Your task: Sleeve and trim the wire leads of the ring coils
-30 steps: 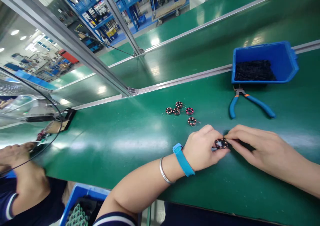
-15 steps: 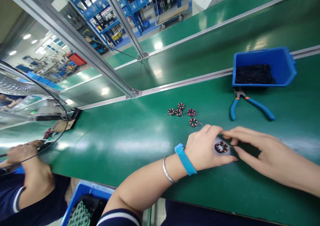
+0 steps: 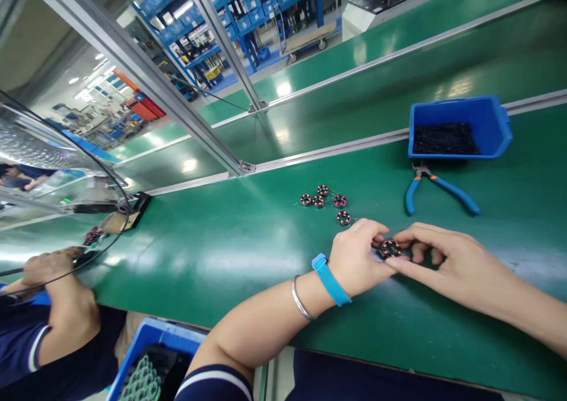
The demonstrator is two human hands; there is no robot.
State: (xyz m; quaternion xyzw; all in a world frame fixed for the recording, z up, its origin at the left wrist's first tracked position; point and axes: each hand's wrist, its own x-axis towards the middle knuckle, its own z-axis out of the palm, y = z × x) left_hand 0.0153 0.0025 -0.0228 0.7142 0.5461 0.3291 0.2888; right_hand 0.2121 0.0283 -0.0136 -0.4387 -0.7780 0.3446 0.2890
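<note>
A small ring-shaped motor stator with copper windings point(image 3: 390, 248) is held just above the green bench, between both hands. My left hand point(image 3: 357, 259), with a blue strap and a silver bangle at its wrist, grips the stator's left side. Thumb and fingers of my right hand point(image 3: 454, 265) pinch it from the right. Several similar stators point(image 3: 318, 201) lie just beyond my left hand, one with reddish windings point(image 3: 340, 201). The nearest one point(image 3: 343, 218) has thin wire ends sticking out to the right. Whether wire or another small part is between my fingers is hidden.
Blue-handled pliers point(image 3: 456, 194) lie open before a blue bin point(image 3: 487, 126) of thin black pieces. A metal rail point(image 3: 328, 152) runs along the bench's back. At left are a co-worker's hands point(image 3: 51, 266); below, a blue crate point(image 3: 166, 329) holds green-rimmed rings.
My right hand has come in from the right and closed on the stator, which now sits slightly higher between the fingers. The camera view has shifted a little.
</note>
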